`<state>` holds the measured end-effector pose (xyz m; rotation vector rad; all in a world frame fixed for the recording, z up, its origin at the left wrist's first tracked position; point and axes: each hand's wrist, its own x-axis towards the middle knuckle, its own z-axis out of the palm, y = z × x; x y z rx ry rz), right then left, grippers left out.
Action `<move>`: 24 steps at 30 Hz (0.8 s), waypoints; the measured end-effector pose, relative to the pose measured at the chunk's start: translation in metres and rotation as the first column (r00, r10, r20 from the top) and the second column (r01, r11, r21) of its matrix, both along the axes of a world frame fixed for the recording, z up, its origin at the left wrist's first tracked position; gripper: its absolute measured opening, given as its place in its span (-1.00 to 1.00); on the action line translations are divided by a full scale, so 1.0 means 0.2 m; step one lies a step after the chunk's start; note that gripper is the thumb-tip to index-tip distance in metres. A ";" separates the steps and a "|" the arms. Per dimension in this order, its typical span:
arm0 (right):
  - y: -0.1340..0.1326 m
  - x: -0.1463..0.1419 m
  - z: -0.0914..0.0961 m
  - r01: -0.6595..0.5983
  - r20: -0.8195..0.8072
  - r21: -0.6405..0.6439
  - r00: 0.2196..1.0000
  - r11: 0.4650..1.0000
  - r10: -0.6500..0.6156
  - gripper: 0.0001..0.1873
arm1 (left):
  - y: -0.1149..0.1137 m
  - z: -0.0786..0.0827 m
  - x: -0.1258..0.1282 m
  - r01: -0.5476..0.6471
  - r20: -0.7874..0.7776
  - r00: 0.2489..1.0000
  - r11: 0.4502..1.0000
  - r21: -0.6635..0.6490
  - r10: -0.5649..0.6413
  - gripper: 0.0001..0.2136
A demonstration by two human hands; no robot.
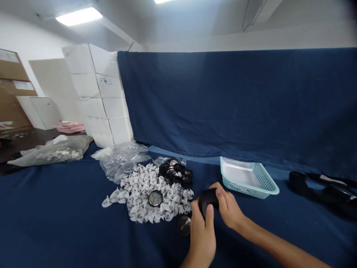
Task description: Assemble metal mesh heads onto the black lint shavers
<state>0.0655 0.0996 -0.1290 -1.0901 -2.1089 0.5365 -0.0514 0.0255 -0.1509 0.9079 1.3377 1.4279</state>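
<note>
A small black round piece (208,197) was held just above the blue-covered bench (69,223), towards its near side and a little right of the middle. It was gripped from both sides. The left hand (202,234) was raised from below, with thumb and forefinger closed on the piece's near and left side. The right hand (230,208) was brought in from the right, and its fingers (218,192) were curled over the top, so both hands were clasped on the same piece.

A dark round disc (184,224) lay flat on the bench just beside the left hand. Farther left, a heap of small white pieces (136,190) was spread out, and a metal-rimmed disc (155,198) rested on it. At the heap's far edge a cluster of black caps (177,173) was piled, with a crumpled clear plastic bag (119,162) just to its left.

A teal basket (262,178) stood far and to the right of the hands, apart from them. Dark objects (320,190) lay at the far right, too dim to be identified. A blue cloth (240,104) was hung behind the bench. At the far left, a filled bag (52,150), a pink basket (69,127) and stacked white boxes (100,93) could be seen.
</note>
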 end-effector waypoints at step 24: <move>0.01 -0.06 0.07 0.099 0.312 0.158 0.939 0.983 -0.144 -0.71 | 0.04 -0.02 -0.04 0.121 0.248 0.965 0.983 -0.135 -0.085 -0.43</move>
